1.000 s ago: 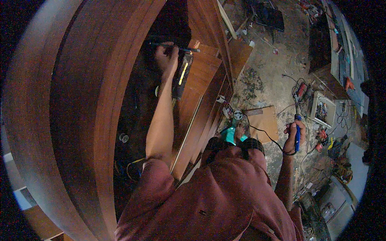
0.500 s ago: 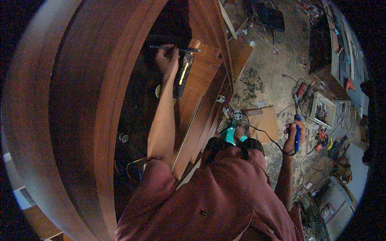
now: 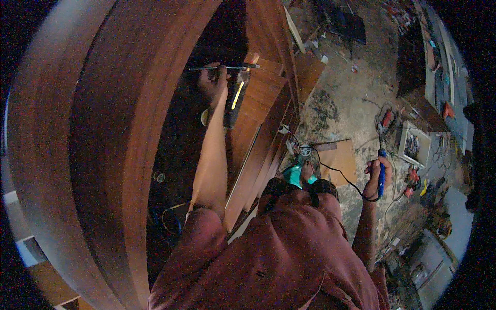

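Note:
My left hand (image 3: 213,82) reaches into the dark opening of a brown wooden cabinet (image 3: 116,129). Its fingers are closed round a thin dark rod (image 3: 238,67) lying crosswise, whose exact kind I cannot make out. One end of the rod is near an edge of the wooden panels (image 3: 261,101). Just below that hand is a dark piece with a bright yellow strip (image 3: 237,95). Out to the right, my right hand (image 3: 376,171) grips a blue-handled corded tool (image 3: 382,178), held upright. A black cord (image 3: 338,168) loops from its lower end toward the cabinet.
A cardboard piece (image 3: 338,160) lies on the stained floor by my feet. To the right are a white-framed box (image 3: 415,144), red tools (image 3: 412,181) and tangled cables. A pale round object (image 3: 205,118) sits inside the cabinet beside my left forearm.
My left hand and the rod have shifted slightly downward in the view, toward me. My right hand keeps its grip on the blue-handled tool and has barely moved.

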Demonstrator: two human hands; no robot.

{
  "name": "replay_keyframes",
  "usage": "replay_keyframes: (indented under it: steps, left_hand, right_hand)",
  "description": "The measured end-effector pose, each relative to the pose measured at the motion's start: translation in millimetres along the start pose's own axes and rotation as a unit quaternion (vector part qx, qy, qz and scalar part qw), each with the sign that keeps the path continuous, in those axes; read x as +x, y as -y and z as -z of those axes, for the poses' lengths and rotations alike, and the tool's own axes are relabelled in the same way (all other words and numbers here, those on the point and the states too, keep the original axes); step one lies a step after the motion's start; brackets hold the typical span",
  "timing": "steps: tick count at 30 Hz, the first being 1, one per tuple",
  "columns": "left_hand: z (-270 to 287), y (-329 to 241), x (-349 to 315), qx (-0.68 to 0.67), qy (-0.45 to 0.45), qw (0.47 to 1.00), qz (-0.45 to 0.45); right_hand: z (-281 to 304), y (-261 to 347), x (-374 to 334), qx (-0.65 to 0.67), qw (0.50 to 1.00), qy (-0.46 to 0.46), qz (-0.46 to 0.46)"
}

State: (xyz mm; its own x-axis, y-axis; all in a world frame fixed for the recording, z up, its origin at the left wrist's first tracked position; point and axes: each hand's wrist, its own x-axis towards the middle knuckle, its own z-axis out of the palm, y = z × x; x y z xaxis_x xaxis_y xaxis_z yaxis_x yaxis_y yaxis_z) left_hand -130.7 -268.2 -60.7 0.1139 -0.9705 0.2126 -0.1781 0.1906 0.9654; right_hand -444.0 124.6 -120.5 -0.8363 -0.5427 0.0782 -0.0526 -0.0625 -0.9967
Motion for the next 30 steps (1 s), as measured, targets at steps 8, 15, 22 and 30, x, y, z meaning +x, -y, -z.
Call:
replay_keyframes:
  steps: [8,15,22,30]
  left_hand:
    - [71,-32,-118,-0.027,-0.031,0.973,0.228]
    - [210,-41,-218,0.105,-0.184,0.964,0.163]
    - [217,-63,-209,0.061,-0.222,0.964,0.133]
    - [170,5,-137,-0.127,-0.198,0.97,-0.066]
  right_hand:
    - [-3,-11,6,0.012,0.999,0.016,0.026]
    - [-22,-11,22,0.022,0.994,0.1,0.044]
    - [-43,-6,32,0.067,0.983,0.147,0.085]
    - [-41,-1,34,0.071,0.981,0.16,0.084]
